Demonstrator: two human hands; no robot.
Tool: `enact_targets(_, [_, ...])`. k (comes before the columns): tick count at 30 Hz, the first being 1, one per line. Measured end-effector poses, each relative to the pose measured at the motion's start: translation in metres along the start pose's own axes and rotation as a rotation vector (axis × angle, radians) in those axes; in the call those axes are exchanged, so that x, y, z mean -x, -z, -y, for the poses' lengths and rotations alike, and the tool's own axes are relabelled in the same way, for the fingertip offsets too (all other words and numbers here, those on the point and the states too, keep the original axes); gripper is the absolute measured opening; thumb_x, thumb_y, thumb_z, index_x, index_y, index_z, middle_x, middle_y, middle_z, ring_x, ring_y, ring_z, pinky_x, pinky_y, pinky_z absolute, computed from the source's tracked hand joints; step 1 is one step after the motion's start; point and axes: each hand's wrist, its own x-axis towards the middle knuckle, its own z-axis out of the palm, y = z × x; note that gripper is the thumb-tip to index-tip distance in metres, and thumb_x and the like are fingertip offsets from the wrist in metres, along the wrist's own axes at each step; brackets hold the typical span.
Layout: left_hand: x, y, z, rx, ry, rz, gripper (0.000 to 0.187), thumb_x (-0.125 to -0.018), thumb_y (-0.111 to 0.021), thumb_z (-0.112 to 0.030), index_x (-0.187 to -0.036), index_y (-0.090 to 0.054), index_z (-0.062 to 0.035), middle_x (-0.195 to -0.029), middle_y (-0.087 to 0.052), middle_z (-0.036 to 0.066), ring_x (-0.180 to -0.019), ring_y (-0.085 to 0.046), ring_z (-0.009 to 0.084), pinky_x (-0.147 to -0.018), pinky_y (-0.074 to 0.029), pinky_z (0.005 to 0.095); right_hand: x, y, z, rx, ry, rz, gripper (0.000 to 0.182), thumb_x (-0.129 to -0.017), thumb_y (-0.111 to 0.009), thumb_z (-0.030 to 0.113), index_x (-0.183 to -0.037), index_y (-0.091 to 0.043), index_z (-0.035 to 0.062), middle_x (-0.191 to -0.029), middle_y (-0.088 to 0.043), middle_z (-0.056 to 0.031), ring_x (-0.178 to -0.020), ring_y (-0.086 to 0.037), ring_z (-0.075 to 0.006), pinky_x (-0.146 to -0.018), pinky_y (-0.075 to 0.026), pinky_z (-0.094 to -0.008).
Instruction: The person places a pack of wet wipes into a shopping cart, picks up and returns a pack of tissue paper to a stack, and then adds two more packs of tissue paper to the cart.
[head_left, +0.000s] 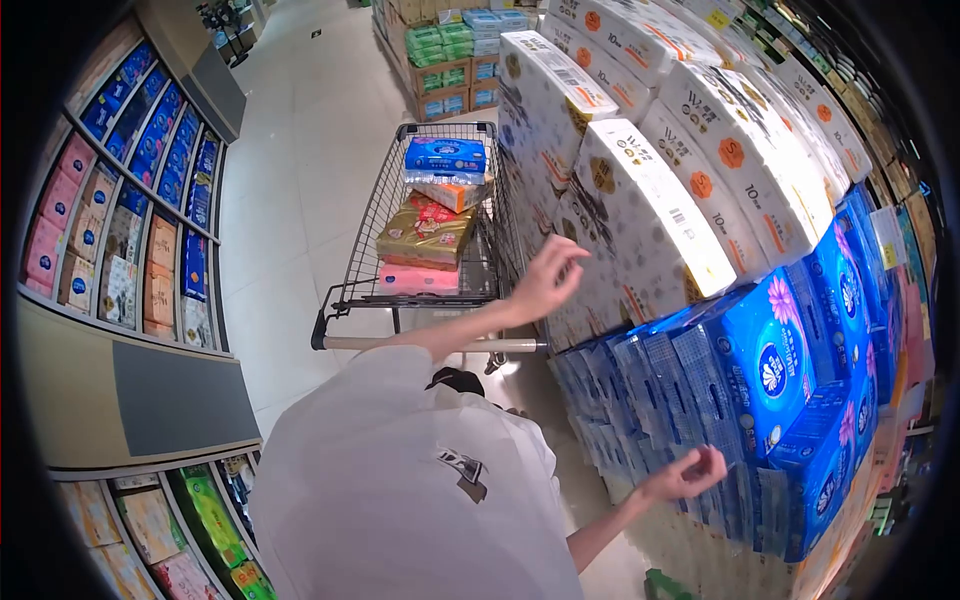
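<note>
My left hand [548, 280] is raised beside the stack of white tissue packs [640, 215], fingers loosely bent and apart, holding nothing. It overlaps the lower front of these packs in this view. My right hand [688, 474] is in front of the blue tissue packs [765, 365], its fingers curled loosely with nothing seen between them. The blue packs are piled in rows below the white ones, and some show a pink flower. Behind my left forearm stands a wire shopping cart [352, 262] with a pale handle bar.
The cart holds a blue pack [445, 154], a gold and red pack [428, 232] and a pink pack [418, 279]. Shelves [185, 345] of packaged goods line the left side. Cartons with green packs [440, 45] stand farther up the tiled aisle [300, 130].
</note>
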Motion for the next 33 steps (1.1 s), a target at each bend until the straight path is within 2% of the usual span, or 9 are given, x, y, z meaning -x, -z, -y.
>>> enact_targets(6, [0.009,0.166,0.158,-0.422,0.376,-0.283,0.026,-0.087,-0.058,-0.004,-0.113,-0.058,-0.0041,-0.097,-0.055,0.011,-0.085,-0.061,0.0219,-0.076,-0.049,0.0362,0.065,-0.149,0.097,-0.335,0.052,0.886,0.016,-0.081,-0.065,-0.003,-0.096,-0.067,0.0019,-0.094,-0.061,-0.0128,-0.088,-0.06,-0.028,-0.08,-0.049,-0.0361])
enact_targets(12, [0.06,0.236,0.342,-0.255,0.711,-0.393,0.032,-0.089,-0.059,-0.007,-0.12,-0.057,-0.0057,-0.11,-0.066,0.011,-0.097,-0.066,0.0225,-0.083,-0.051,0.0341,0.141,-0.257,0.131,-0.33,0.181,1.495,0.023,-0.086,-0.067,0.013,-0.107,-0.064,0.005,-0.106,-0.062,-0.0108,-0.098,-0.06,-0.0312,-0.085,-0.049,-0.0405])
enact_targets(17, [0.065,0.266,0.435,-0.264,1.066,-0.307,0.046,-0.087,-0.063,-0.02,-0.128,-0.054,-0.0002,-0.115,-0.065,0.015,-0.105,-0.064,0.024,-0.092,-0.05,0.0327,0.201,-0.312,0.125,-0.246,0.241,1.549,0.027,-0.088,-0.067,0.02,-0.11,-0.064,0.0053,-0.111,-0.061,-0.0125,-0.106,-0.057,-0.0332,-0.092,-0.047,-0.0425])
enact_targets(23, [0.018,0.293,0.486,-0.365,1.011,-0.145,0.041,-0.078,-0.066,-0.02,-0.112,-0.062,0.0022,-0.111,-0.066,0.025,-0.105,-0.062,0.0383,-0.092,-0.05,0.0419,0.228,-0.334,0.123,-0.131,0.197,1.698,0.03,-0.094,-0.059,0.028,-0.116,-0.064,0.0077,-0.116,-0.062,-0.0107,-0.113,-0.055,-0.0317,-0.102,-0.038,-0.045])
enact_targets(24, [0.03,0.296,0.536,-0.271,1.01,-0.141,0.045,-0.076,-0.068,-0.02,-0.115,-0.059,0.002,-0.113,-0.063,0.026,-0.108,-0.06,0.0403,-0.093,-0.049,0.0435,0.227,-0.336,0.12,-0.113,0.181,1.71,0.03,-0.094,-0.059,0.028,-0.116,-0.064,0.0077,-0.116,-0.062,-0.0107,-0.113,-0.055,-0.0317,-0.102,-0.038,-0.045])
enact_targets(27, [0.018,0.298,0.558,-0.43,0.967,-0.162,0.066,-0.077,-0.071,-0.023,-0.134,-0.045,0.0005,-0.131,-0.051,0.024,-0.123,-0.049,0.0407,-0.104,-0.041,0.0443,0.226,-0.339,0.115,-0.228,0.012,1.677,0.03,-0.099,-0.048,0.024,-0.117,-0.064,0.0054,-0.112,-0.065,-0.0131,-0.111,-0.058,-0.0296,-0.099,-0.04,-0.0417])
enact_targets(28, [0.027,0.294,0.588,-0.541,0.894,-0.235,0.065,-0.074,-0.075,-0.021,-0.131,-0.048,-0.0018,-0.117,-0.059,0.023,-0.11,-0.058,0.0391,-0.096,-0.047,0.046,0.226,-0.342,0.114,-0.212,0.0,1.682,0.03,-0.099,-0.048,0.024,-0.117,-0.064,0.0054,-0.112,-0.065,-0.0131,-0.111,-0.058,-0.0296,-0.099,-0.04,-0.0417])
enact_targets(30, [0.02,0.293,0.591,-0.542,0.848,-0.245,0.068,-0.075,-0.078,-0.027,-0.13,-0.048,0.0002,-0.117,-0.06,0.022,-0.11,-0.059,0.0357,-0.096,-0.047,0.0435,0.225,-0.349,0.116,-0.239,-0.388,1.661,0.032,-0.101,-0.044,0.023,-0.115,-0.064,0.0017,-0.106,-0.066,-0.0135,-0.104,-0.061,-0.0291,-0.095,-0.043,-0.0387])
enact_targets(33, [0.006,0.295,0.586,-0.571,1.025,-0.339,0.073,-0.075,-0.08,-0.032,-0.131,-0.048,0.0016,-0.122,-0.059,0.02,-0.108,-0.06,0.0311,-0.093,-0.049,0.0403,0.229,-0.359,0.118,-0.236,-0.435,1.615,0.032,-0.101,-0.044,0.022,-0.112,-0.065,0.0002,-0.101,-0.067,-0.0149,-0.099,-0.063,-0.0293,-0.09,-0.046,-0.0369])
